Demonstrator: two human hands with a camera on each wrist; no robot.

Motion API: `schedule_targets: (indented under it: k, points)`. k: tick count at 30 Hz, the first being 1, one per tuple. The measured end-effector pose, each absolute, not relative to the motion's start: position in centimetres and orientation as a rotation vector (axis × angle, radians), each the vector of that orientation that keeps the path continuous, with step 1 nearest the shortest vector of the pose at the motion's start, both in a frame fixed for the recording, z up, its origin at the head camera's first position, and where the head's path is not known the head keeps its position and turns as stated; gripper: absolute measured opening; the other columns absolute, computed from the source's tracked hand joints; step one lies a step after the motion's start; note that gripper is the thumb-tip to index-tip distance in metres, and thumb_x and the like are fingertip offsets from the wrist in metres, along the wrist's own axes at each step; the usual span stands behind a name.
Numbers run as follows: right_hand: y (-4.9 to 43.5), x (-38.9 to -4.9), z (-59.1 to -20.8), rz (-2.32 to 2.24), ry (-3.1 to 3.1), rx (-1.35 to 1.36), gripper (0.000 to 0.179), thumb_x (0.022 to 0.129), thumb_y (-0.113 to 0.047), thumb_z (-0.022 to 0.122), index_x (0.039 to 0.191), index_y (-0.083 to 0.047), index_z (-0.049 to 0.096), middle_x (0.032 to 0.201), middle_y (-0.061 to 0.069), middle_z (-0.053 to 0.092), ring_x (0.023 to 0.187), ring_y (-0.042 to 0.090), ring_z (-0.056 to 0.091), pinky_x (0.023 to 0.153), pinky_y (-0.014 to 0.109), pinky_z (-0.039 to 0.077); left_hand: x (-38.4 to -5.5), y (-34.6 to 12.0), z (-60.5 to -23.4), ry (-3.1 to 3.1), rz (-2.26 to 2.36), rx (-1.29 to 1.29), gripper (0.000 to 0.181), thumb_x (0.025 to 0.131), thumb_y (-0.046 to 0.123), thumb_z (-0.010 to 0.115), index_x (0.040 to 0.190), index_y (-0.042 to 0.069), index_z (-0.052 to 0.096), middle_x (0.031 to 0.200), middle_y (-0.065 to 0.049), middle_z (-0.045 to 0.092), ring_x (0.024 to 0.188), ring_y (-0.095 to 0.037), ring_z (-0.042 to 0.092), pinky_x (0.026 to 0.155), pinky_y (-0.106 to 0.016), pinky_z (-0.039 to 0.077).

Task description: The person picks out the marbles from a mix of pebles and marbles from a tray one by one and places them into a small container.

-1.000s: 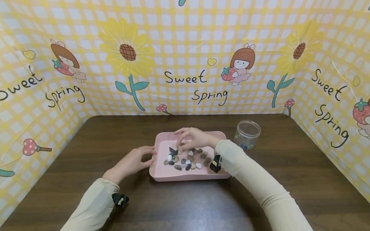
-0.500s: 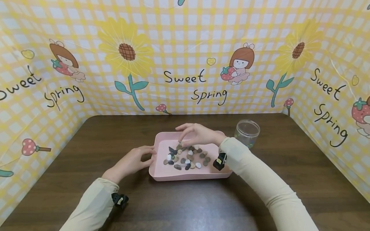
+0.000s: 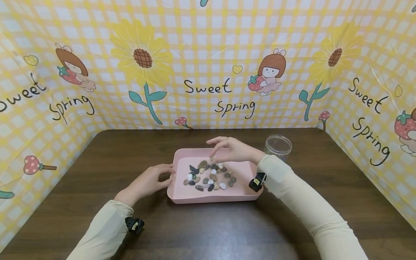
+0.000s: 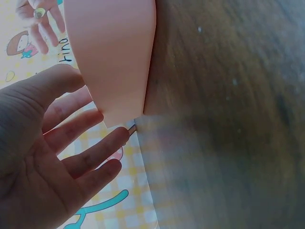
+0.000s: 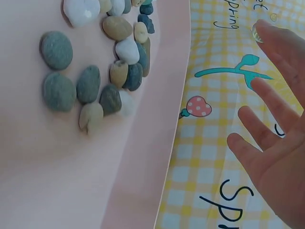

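A pink tray point(image 3: 214, 198) lies on the table with several pebbles point(image 3: 211, 177) in dark, grey, tan and white spread across its floor. My right hand point(image 3: 235, 150) is raised over the tray's back rim and pinches a small clear glass marble point(image 4: 39, 13) with a yellowish tint between thumb and index finger. The other fingers of that hand are spread. My left hand point(image 3: 147, 182) touches the tray's left wall with its fingertips, the fingers loosely extended. To the right stands a clear lidless jar point(image 3: 278, 144); its lower part is hidden behind the right wrist.
The dark wooden table point(image 3: 136, 144) ends at a yellow checked cloth point(image 3: 208, 47) standing behind it and along both sides. A black wrist camera point(image 3: 134, 225) sits on the left sleeve, another camera point(image 3: 258, 181) on the right one, above the tray's right end.
My right hand, pinching the marble, has lifted from the pebbles and moved right and back toward the jar. The left hand stays at the tray's left wall.
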State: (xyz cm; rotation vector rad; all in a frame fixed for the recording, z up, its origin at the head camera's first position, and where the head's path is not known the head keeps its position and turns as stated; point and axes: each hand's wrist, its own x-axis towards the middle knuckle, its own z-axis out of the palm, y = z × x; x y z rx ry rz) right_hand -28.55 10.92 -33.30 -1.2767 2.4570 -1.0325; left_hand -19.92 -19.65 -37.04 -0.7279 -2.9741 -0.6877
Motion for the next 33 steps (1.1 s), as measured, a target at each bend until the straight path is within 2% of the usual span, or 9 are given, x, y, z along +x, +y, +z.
schedule_targets:
  k: [16, 33]
  points:
    - [14.1, -28.3, -32.9, -1.160, 2.508, -1.215, 0.016, 0.083, -0.014, 0.070, 0.099, -0.011, 0.071, 0.140, 0.011, 0.048, 0.132, 0.028, 0.042, 0.108, 0.045, 0.039, -19.8, -19.5, -36.7, -2.933, -0.676, -0.760, 0.026, 0.087, 0.013, 0.062, 0.109, 0.001, 0.066, 0.127, -0.021, 0.058, 0.119, -0.038, 0.054, 0.100, -0.052, 0.043]
    - [18.6, -27.6, -32.8, -1.229, 2.662, -1.059, 0.018, 0.086, -0.023, 0.067, 0.102, -0.015, 0.070, 0.140, 0.005, 0.048, 0.136, 0.025, 0.036, 0.110, 0.053, 0.032, -19.9, -19.7, -37.1, -2.958, -0.703, -0.731, 0.028, 0.087, 0.014, 0.062, 0.112, 0.001, 0.065, 0.129, -0.020, 0.057, 0.120, -0.038, 0.053, 0.101, -0.052, 0.042]
